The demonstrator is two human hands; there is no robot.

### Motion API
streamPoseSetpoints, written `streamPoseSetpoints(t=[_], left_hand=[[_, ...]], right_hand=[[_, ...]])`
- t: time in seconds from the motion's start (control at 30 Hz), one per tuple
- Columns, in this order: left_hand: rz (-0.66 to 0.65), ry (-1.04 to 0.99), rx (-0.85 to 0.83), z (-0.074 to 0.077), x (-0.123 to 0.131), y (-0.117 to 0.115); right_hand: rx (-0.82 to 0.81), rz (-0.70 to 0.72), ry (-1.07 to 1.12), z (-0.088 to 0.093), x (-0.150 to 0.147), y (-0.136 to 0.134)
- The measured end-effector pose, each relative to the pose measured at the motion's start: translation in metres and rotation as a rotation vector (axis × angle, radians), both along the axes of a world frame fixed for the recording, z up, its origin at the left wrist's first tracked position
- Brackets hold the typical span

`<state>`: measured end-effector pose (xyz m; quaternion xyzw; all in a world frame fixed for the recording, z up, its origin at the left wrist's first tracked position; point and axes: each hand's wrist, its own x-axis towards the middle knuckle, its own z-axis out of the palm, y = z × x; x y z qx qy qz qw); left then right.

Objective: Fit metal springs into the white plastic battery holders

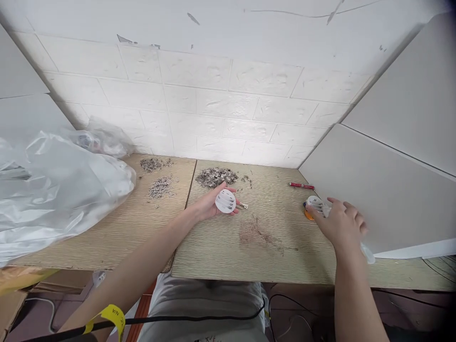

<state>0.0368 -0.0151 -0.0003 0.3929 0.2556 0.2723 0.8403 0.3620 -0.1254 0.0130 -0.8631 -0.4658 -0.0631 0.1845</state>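
Observation:
My left hand (209,203) is palm up above the table, its fingers curled around a white round plastic piece (225,201) with parallel slots. A small metal strip (244,205) shows just beyond those fingertips. To the right, my right hand (342,223) has its thumb against a similar white round slotted piece (315,203); the far side of the grip is partly hidden. Right beside that piece is a small orange and blue object (308,214), mostly covered. Behind my left hand lies a heap of small metal parts (216,177).
Two smaller piles of metal parts (161,187) lie on the left tabletop. A large clear plastic bag (64,185) fills the left side. A red pen-like tool (301,185) lies near the grey panel (395,190) at right. A black cable (199,319) crosses my lap.

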Motion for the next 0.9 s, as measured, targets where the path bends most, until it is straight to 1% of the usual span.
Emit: streamPoseSetpoints(t=[0.1,0.17,0.27,0.47,0.63,0.8,0.9], left_hand=[[-0.013,0.007,0.040,0.001,0.002,-0.005],[0.009,0.001,0.035,0.001,0.003,-0.008],[0.033,-0.021,0.015,0.000,0.004,-0.007],[0.028,-0.021,0.015,0.000,0.005,-0.006],[0.045,-0.006,0.006,0.001,0.005,-0.007],[0.062,-0.003,-0.009,0.001,0.005,-0.007],[0.064,-0.015,-0.019,0.000,0.006,-0.007]], right_hand=[[-0.054,-0.104,0.048,-0.002,0.001,0.000],[-0.089,-0.086,0.056,-0.002,-0.005,0.002],[-0.079,-0.093,0.030,-0.001,-0.010,0.008],[-0.123,-0.126,0.038,0.000,-0.001,0.019],[-0.119,-0.078,0.005,0.000,0.007,0.026],[-0.054,-0.004,-0.071,-0.011,0.015,0.027],[-0.068,0.007,-0.096,-0.016,0.017,0.029]])
